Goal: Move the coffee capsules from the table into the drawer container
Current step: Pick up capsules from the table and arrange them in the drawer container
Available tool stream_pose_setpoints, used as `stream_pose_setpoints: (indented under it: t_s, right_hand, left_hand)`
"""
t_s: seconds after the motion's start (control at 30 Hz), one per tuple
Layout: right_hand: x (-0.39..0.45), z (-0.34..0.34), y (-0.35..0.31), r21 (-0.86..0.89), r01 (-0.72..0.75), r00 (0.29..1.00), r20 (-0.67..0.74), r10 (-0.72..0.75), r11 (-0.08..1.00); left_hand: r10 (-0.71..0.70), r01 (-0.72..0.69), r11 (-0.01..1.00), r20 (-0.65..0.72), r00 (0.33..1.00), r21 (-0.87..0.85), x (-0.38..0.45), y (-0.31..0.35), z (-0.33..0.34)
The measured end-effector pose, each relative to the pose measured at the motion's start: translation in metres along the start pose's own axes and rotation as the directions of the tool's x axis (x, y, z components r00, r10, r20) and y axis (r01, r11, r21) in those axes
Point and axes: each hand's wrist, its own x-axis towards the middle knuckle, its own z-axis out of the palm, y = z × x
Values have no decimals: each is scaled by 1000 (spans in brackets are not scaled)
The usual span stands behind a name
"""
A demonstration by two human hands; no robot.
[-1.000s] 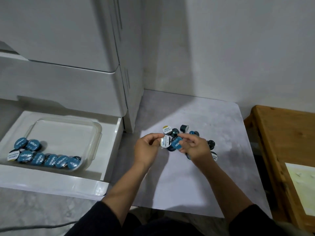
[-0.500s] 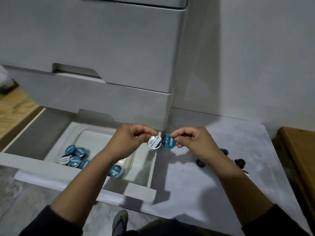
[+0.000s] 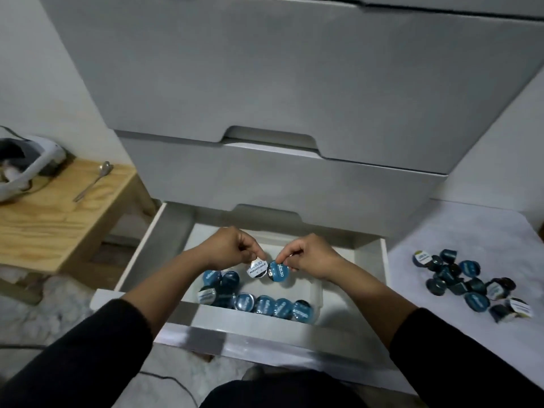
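Observation:
My left hand (image 3: 232, 248) pinches a white-lidded coffee capsule (image 3: 257, 270) over the clear container (image 3: 318, 293) in the open bottom drawer (image 3: 371, 254). My right hand (image 3: 309, 254) pinches a blue-lidded capsule (image 3: 278, 271) right beside it. Both capsules hang just above the container. Several blue capsules (image 3: 266, 306) lie in a row along the container's near side. A pile of several more capsules (image 3: 468, 282) lies on the white table (image 3: 459, 231) at the right.
The grey drawer unit (image 3: 265, 98) rises directly behind the open drawer. A low wooden table (image 3: 53, 219) at the left carries a spoon (image 3: 94, 179) and a white headset (image 3: 20, 166). A dark cable (image 3: 176, 381) runs on the floor by my legs.
Both hands carried their capsules leftward from the table's edge to above the container in the drawer. My view swung left, so the table's pile now sits at the far right.

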Motion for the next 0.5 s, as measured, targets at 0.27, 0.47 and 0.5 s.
stream_pose_setpoints:
  t_s: [0.27,0.47,0.5]
  right_hand:
    - [21,36,10,0,-172,985,-3,172,985]
    - [28,44,14,-5,-211,978,6,211,978]
    - [29,45,14,-6,-208,978,8,208,978]
  left_hand:
    - [19,-30,998,172,985,59,19,-40,6]
    - [23,-38,997,206,978,72,28,-50,13]
    - [24,-40,997,206,978,73,29,-50,13]
